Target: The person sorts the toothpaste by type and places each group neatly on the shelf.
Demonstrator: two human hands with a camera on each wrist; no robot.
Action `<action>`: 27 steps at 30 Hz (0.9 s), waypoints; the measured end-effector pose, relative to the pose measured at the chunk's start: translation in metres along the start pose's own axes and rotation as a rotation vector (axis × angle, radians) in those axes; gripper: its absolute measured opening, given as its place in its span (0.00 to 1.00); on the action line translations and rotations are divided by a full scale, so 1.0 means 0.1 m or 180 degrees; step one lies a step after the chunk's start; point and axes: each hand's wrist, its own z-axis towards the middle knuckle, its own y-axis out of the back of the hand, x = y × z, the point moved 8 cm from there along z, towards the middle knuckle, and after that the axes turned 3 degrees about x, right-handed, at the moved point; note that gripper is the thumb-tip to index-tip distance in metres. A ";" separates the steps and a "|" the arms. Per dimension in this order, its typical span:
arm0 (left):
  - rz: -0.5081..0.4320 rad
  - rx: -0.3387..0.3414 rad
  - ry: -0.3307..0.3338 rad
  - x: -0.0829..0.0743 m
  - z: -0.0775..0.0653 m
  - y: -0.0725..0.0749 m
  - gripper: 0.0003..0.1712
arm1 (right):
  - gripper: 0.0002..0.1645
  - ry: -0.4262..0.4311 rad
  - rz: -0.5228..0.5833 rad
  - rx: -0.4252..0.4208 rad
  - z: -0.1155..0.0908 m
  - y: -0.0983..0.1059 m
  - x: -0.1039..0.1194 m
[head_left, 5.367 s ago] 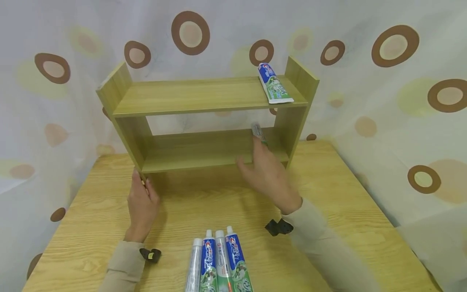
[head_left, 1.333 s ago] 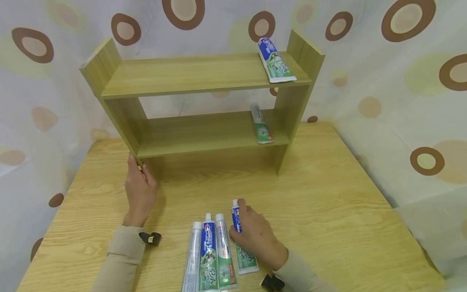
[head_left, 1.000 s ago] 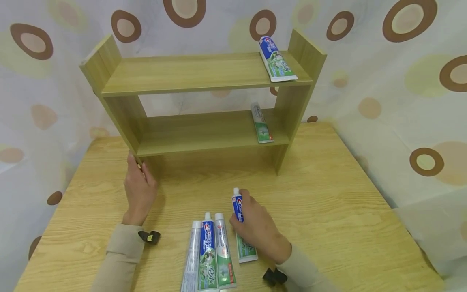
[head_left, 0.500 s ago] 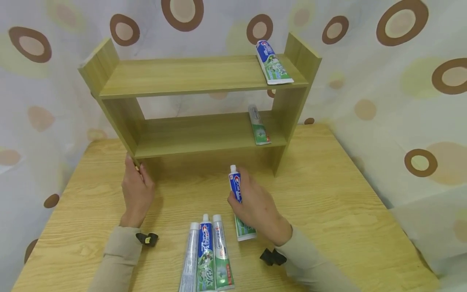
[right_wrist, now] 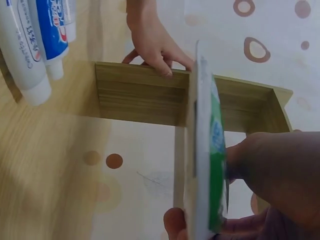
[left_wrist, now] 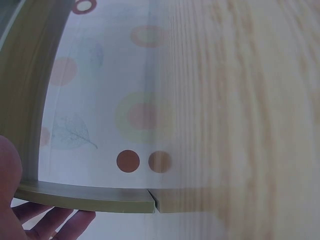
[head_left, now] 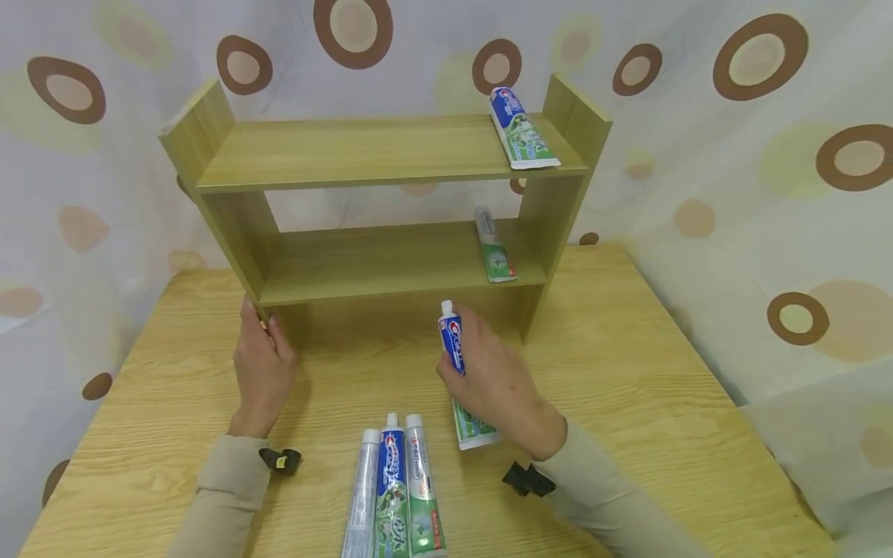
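My right hand (head_left: 498, 380) grips a blue-and-green toothpaste tube (head_left: 452, 341), its white cap pointing towards the shelf. In the right wrist view the tube (right_wrist: 216, 145) appears edge-on, raised off the table. My left hand (head_left: 261, 372) holds the lower left side panel of a two-tier wooden shelf (head_left: 363, 151). Fingers (left_wrist: 75, 222) curl round that panel in the left wrist view. A blue-and-green toothpaste tube (head_left: 523, 136) lies on the top board at the right. On the lower board, also at the right, lies a silver-and-green toothpaste tube (head_left: 494, 248).
Side by side at the table's front lie a silver toothpaste tube (head_left: 363, 496), a blue-and-green one (head_left: 392, 488) and a silver-and-green one (head_left: 423, 488). The wooden table (head_left: 649, 418) extends to the right. A patterned curtain (head_left: 418, 46) hangs behind the shelf.
My right hand let go of the silver-and-green tube on the lower board, then took the rightmost blue-and-green tube from the row and carried it up towards the shelf. My left hand kept its hold.
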 end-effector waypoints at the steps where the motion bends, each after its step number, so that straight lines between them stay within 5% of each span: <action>1: 0.0008 0.0000 0.0001 0.00 0.00 0.00 0.28 | 0.43 0.0015 -0.0013 -0.0024 0.00 0.02 0.01; 27: 0.0019 -0.0014 -0.0023 0.02 0.00 -0.01 0.28 | 0.42 0.0259 -0.0013 -0.0191 0.30 0.75 0.34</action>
